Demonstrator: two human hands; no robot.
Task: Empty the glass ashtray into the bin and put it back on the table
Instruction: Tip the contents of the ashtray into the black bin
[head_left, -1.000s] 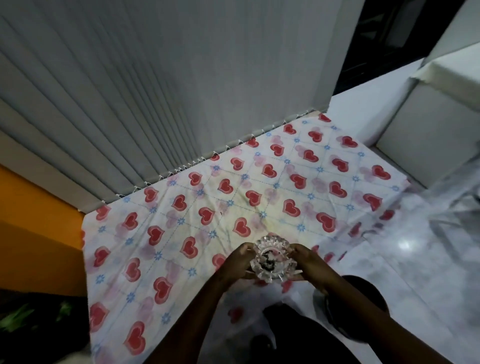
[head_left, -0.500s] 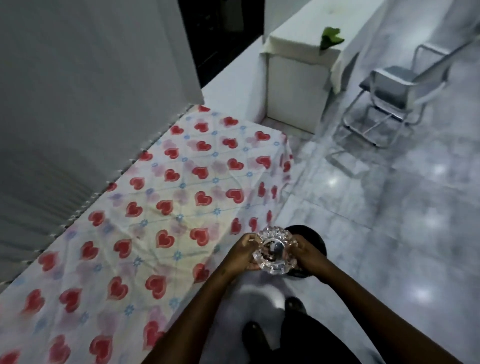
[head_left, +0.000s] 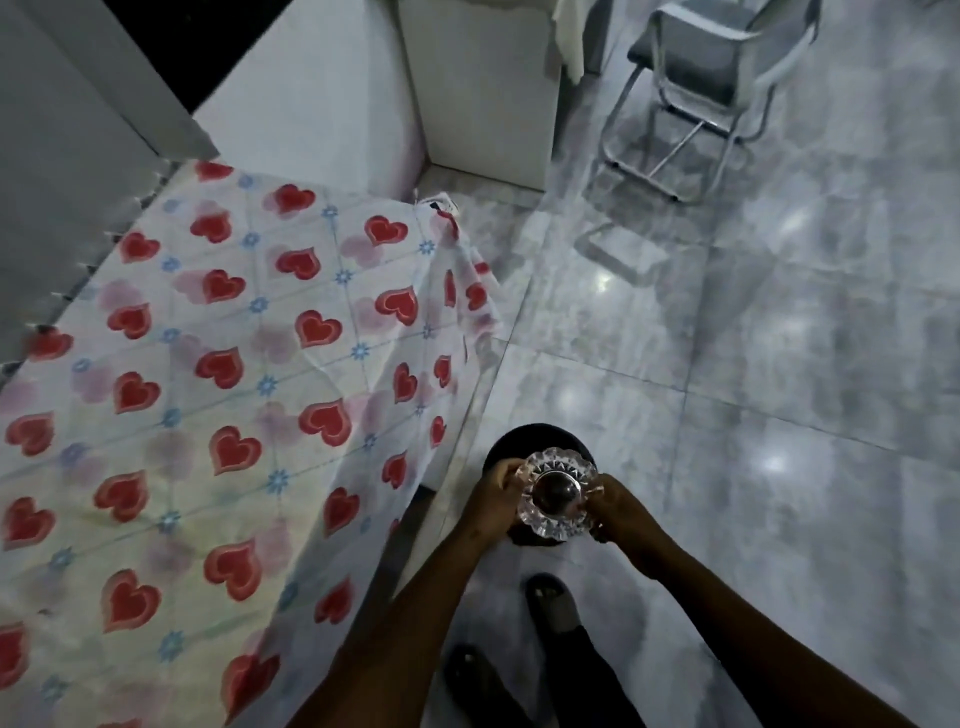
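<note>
At my nine o'clock the table (head_left: 171, 395) lies under its heart-print cloth, waiting to take the dish back. At twelve, just past my feet, the round black bin (head_left: 506, 447) stands on the floor beside the table's edge. Directly over its mouth I hold the glass ashtray (head_left: 558, 492), roughly level, so anything tipped should fall inside. My left hand (head_left: 491, 506) and right hand (head_left: 621, 512) each clasp opposite rims for a steady two-sided grip.

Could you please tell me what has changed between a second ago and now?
The glass ashtray has been carried off the heart-print table and now sits above the black bin on the floor. Unchanged: the left hand and the right hand still grip its opposite sides.
</note>
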